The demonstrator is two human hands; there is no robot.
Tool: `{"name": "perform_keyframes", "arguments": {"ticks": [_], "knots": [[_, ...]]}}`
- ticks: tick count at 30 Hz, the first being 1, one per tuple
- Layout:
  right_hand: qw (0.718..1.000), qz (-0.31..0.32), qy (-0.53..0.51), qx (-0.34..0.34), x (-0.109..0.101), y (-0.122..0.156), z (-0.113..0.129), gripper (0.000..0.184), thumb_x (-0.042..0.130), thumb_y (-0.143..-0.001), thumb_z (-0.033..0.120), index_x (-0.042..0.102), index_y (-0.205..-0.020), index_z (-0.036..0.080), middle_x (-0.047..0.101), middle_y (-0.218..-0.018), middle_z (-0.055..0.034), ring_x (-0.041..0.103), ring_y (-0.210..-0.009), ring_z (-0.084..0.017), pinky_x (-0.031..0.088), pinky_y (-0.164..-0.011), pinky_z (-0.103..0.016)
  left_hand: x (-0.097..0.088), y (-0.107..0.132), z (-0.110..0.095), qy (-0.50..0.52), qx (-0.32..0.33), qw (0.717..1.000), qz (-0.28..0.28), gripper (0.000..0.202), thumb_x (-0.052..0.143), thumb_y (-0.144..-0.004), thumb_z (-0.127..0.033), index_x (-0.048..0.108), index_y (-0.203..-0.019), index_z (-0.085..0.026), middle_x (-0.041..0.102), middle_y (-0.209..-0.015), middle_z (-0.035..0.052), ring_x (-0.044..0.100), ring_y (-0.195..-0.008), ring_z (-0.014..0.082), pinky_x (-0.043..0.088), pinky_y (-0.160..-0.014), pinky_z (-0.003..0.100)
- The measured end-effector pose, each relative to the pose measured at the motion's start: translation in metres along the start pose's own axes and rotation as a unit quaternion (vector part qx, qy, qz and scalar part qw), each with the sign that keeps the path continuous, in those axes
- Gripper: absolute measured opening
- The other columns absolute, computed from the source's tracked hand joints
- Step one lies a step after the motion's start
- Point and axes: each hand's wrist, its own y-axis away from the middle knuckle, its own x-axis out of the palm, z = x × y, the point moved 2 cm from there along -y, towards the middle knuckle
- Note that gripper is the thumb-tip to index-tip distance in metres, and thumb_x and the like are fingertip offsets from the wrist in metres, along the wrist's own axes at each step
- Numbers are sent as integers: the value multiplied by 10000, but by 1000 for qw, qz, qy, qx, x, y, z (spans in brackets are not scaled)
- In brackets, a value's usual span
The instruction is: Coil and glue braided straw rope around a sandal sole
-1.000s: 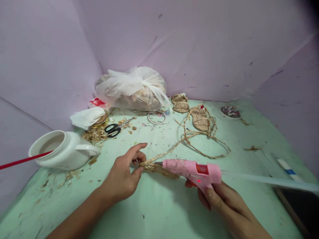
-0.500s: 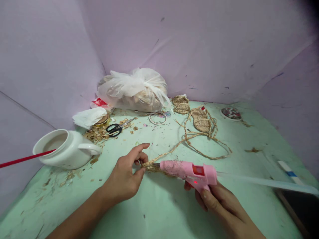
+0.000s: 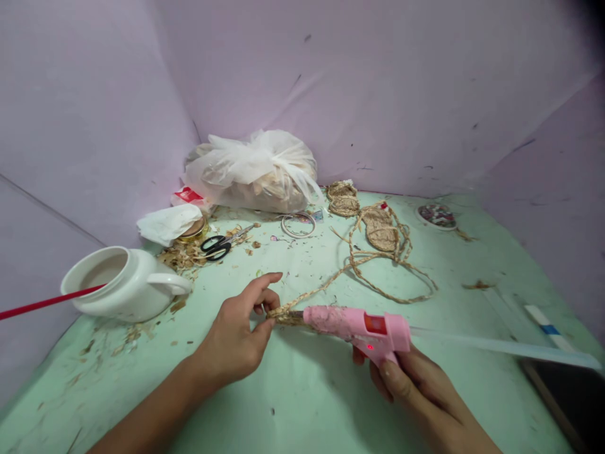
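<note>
My left hand [image 3: 243, 331] pinches the end of a braided straw rope [image 3: 314, 291] between thumb and fingers, its index finger held out. Flat woven straw lies under that end, mostly hidden behind the glue gun. In my right hand [image 3: 411, 384] is a pink hot glue gun [image 3: 340, 320], its red light lit and its nozzle against the braid beside my left fingertips. A long clear glue stick [image 3: 501, 345] sticks out of its back. From my left hand the rope runs back to a loose coil [image 3: 397, 291] around a small woven straw sole [image 3: 380, 228].
At left stand a white jug [image 3: 137, 290] with a red stick in it and black-handled scissors [image 3: 224, 243] among straw scraps. A stuffed plastic bag [image 3: 255, 173] leans at the back. Another woven piece [image 3: 343, 200], a ring [image 3: 297, 225], a small dish [image 3: 437, 216] and a dark flat object [image 3: 562, 397] lie around.
Almost nothing differs. The view has shifted very slightly; both hands, the glue gun and the braid keep their places.
</note>
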Motion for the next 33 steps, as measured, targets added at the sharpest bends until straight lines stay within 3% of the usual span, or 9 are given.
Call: {"name": "perform_keyframes", "arguments": {"ticks": [8,17,24,33], "knots": [[996,39,-65,56,-5,-1,-2,437,424,-862,581,555,-654,219,441,-599,16,435,-562,-152,364,-534,-269,-2,0,-1,-15,1,1000,-6,508,443,-772,-108,379,-1259,-234,591,-847,-34,531,-745,100,429,-743,217],[995,31,-66,67,-9,2,-9,431,435,-850,605,627,-784,224,449,-622,13,434,-598,-162,367,-561,-273,-3,0,2,-38,11,999,-16,515,449,-762,-106,381,-1252,-248,606,-830,-48,542,-747,97,431,-746,217],[998,25,-30,49,-18,4,-11,428,435,-863,576,655,-772,220,547,-675,-25,488,-659,-190,397,-578,-280,-3,-2,3,-54,20,998,-24,502,460,-765,-124,383,-1245,-251,611,-835,-46,539,-737,98,436,-747,220],[997,31,-36,53,-20,4,-15,422,433,-872,564,655,-776,218,545,-698,-21,464,-643,-175,394,-577,-273,-4,-1,3,-66,17,997,-34,477,461,-774,-154,400,-1238,-252,622,-832,-44,559,-736,98,451,-738,212]]}}
